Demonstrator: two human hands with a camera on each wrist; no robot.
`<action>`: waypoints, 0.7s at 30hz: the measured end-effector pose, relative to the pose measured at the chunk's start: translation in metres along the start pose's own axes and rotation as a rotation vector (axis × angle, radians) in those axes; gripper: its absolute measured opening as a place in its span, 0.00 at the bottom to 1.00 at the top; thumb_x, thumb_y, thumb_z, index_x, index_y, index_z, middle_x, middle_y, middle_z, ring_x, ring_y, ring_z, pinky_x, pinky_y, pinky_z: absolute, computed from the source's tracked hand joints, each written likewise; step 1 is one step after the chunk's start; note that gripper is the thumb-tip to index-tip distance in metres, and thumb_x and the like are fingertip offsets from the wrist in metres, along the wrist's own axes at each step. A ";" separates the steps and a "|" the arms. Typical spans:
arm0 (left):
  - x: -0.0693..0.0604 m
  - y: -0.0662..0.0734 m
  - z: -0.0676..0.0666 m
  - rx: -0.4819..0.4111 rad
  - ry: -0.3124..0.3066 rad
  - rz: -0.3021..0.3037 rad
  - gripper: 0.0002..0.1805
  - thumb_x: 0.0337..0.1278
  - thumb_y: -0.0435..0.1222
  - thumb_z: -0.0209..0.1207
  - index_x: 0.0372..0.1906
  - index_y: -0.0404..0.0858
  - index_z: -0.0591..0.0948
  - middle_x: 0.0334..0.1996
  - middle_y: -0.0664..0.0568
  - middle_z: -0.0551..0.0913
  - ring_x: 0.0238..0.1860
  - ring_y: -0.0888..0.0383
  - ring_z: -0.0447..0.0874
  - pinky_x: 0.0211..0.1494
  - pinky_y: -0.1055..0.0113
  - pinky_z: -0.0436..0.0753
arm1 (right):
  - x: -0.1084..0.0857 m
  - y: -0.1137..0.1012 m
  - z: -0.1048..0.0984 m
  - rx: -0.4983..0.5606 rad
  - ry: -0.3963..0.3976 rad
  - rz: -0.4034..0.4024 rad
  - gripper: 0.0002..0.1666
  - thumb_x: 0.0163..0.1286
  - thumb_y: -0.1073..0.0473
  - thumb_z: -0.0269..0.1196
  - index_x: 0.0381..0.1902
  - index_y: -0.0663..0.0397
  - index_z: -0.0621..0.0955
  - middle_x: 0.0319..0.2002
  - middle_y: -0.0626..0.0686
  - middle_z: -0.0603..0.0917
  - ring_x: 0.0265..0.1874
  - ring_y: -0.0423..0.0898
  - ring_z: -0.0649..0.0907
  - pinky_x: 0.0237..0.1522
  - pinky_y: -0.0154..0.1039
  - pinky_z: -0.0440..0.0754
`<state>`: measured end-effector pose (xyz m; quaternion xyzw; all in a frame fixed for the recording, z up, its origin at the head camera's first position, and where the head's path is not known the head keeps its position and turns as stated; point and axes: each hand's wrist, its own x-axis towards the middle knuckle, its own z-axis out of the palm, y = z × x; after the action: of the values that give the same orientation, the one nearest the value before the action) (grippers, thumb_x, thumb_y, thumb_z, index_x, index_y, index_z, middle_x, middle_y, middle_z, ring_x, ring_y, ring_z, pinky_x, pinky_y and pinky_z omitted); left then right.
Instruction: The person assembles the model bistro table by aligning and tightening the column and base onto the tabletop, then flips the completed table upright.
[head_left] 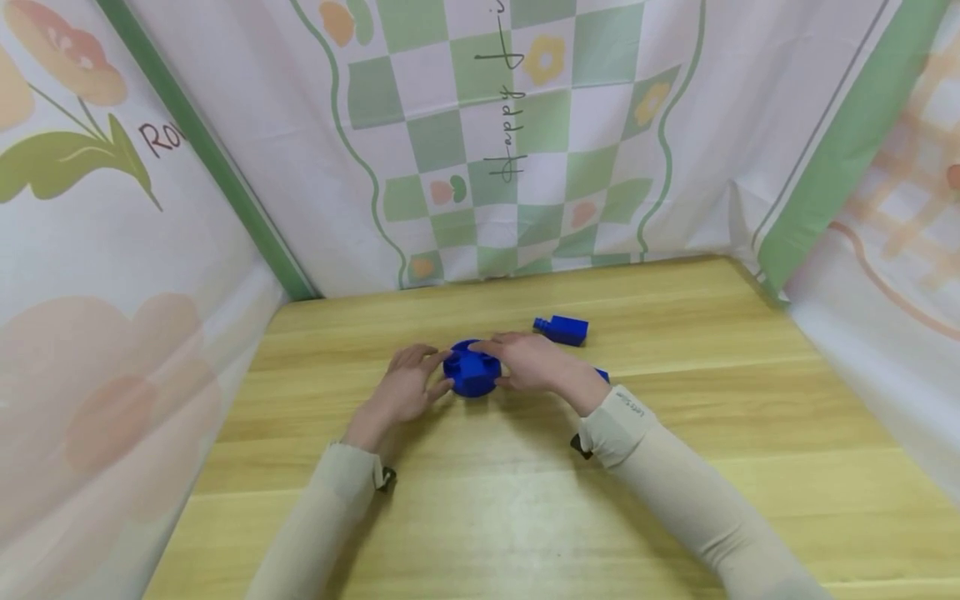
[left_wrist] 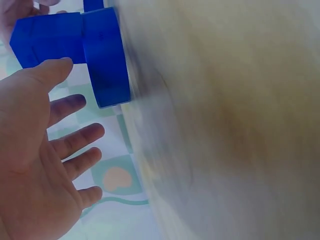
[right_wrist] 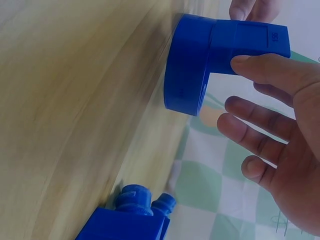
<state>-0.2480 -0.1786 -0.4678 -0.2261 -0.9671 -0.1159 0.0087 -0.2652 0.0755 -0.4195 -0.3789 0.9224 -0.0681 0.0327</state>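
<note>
A blue round base (head_left: 474, 388) with a rectangular blue block (right_wrist: 250, 40) rising from it stands on the wooden table. My left hand (head_left: 405, 387) is at its left side, and the thumb tip meets the block in the left wrist view. The other fingers (left_wrist: 82, 135) on that side are spread and fairly straight. From the right, my right hand (head_left: 532, 362) reaches round the piece, with its thumb against the block and several fingers apart from it. One right fingertip lies over the far part of the piece in the head view.
A blue box with necked pegs (head_left: 567, 330) lies behind my right hand. Another blue piece (head_left: 602, 375) is mostly hidden by the right wrist. Printed curtains (head_left: 525, 167) hang along the table's back and sides.
</note>
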 end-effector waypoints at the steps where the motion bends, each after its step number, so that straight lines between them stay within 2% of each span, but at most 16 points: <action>1: 0.000 0.001 0.000 -0.004 0.009 0.010 0.32 0.72 0.55 0.52 0.73 0.46 0.69 0.68 0.45 0.71 0.72 0.44 0.65 0.79 0.46 0.56 | 0.000 0.001 0.000 0.000 0.000 0.001 0.39 0.66 0.51 0.69 0.73 0.42 0.70 0.67 0.63 0.76 0.63 0.61 0.79 0.61 0.58 0.80; 13: -0.003 0.009 -0.003 -0.027 0.092 0.090 0.31 0.69 0.56 0.55 0.70 0.46 0.73 0.62 0.49 0.74 0.70 0.46 0.67 0.78 0.48 0.59 | -0.004 0.006 0.000 0.018 -0.016 0.036 0.37 0.67 0.51 0.68 0.72 0.41 0.70 0.67 0.62 0.76 0.65 0.61 0.77 0.64 0.60 0.77; 21: -0.004 0.014 -0.007 -0.038 0.140 0.108 0.27 0.68 0.54 0.58 0.65 0.46 0.76 0.60 0.50 0.74 0.69 0.47 0.68 0.77 0.49 0.63 | -0.009 0.012 0.001 0.028 -0.017 0.047 0.38 0.66 0.51 0.69 0.72 0.41 0.70 0.68 0.60 0.76 0.67 0.60 0.76 0.65 0.59 0.76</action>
<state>-0.2390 -0.1696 -0.4582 -0.2694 -0.9482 -0.1490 0.0779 -0.2669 0.0904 -0.4218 -0.3572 0.9296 -0.0772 0.0473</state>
